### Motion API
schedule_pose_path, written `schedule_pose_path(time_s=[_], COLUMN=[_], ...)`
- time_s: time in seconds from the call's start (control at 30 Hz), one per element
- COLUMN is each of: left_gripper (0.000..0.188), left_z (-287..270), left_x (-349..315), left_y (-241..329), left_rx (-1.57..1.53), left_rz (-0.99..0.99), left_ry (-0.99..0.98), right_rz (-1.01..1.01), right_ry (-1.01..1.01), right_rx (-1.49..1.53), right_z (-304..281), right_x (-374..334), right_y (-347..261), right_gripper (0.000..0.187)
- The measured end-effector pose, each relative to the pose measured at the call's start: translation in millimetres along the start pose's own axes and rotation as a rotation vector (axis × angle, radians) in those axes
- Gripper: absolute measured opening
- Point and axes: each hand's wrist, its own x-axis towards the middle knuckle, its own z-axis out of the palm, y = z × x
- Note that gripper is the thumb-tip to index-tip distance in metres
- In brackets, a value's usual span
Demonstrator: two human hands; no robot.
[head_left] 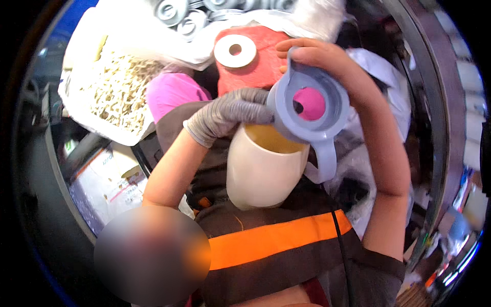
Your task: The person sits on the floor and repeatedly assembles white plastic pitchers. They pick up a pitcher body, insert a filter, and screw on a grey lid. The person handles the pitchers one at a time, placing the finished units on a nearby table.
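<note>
My left hand [236,111], in a grey glove, grips the near left side of a blue-grey plastic jug top [328,125] with a spout and a handle. The bare fingers of my right hand [314,53] close over its far edge by the spout. Tilted up, the jug top shows its round opening, with pink cloth visible through it. Below it a cream jug body [266,176] leans against my lap, its mouth facing up and partly covered by the jug top. Whether the two parts touch, I cannot tell.
Beyond my hands, a white ring-shaped disc [248,52] lies on a red cushion-like block [230,77]. A white sack of small beige pieces [123,94] stands at the left. Grey round lids [192,24] fill a bag at the back. Clear plastic wrapping [353,163] is at the right.
</note>
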Motion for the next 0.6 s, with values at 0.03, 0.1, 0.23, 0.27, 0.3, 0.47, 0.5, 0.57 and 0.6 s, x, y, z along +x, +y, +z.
schedule_pose_path(time_s=[0.03,0.1,0.23,0.27,0.3,0.47,0.5,0.57,0.6], left_gripper=[0.053,0.053,0.048,0.047,0.046,0.047,0.047,0.046,0.047], left_z=[-1.9,-6.2,-13.1,-17.4,-22.1,-21.2,-23.5,-29.1,-24.5], left_x=[-8.6,-28.5,-46.7,-45.4,-43.4,-34.8,-35.0,-36.6,-36.7], left_y=[-8.9,-21.7,-33.6,-37.6,-42.1,-42.2,-42.6,-48.7,-48.4], left_rx=[-0.103,-0.14,-0.213,-0.205,-0.193,-0.221,-0.198,-0.172,-0.241], left_rz=[0.036,0.092,0.22,0.222,0.219,0.201,0.202,0.206,0.224], left_ry=[0.028,0.146,0.301,0.298,0.287,0.272,0.274,0.296,0.256], right_rz=[0.01,0.107,0.166,0.168,0.166,-0.012,-0.042,-0.061,-0.165], right_ry=[0.052,0.196,0.229,0.219,0.217,0.272,0.274,0.461,0.565], right_rx=[0.062,0.239,0.472,0.264,0.057,0.408,0.44,-0.096,-0.342], right_z=[13.2,37.4,98.0,108.6,116.9,113.3,112.4,85.8,67.5], right_x=[5.5,2.9,-54.8,-64.2,-70.1,-53.9,-50.3,-39.6,-31.4], right_y=[5.3,8.7,27.9,30.1,32.1,70.5,68.6,53.2,41.6], right_gripper=[0.05,0.055,0.076,0.08,0.084,0.086,0.085,0.07,0.058])
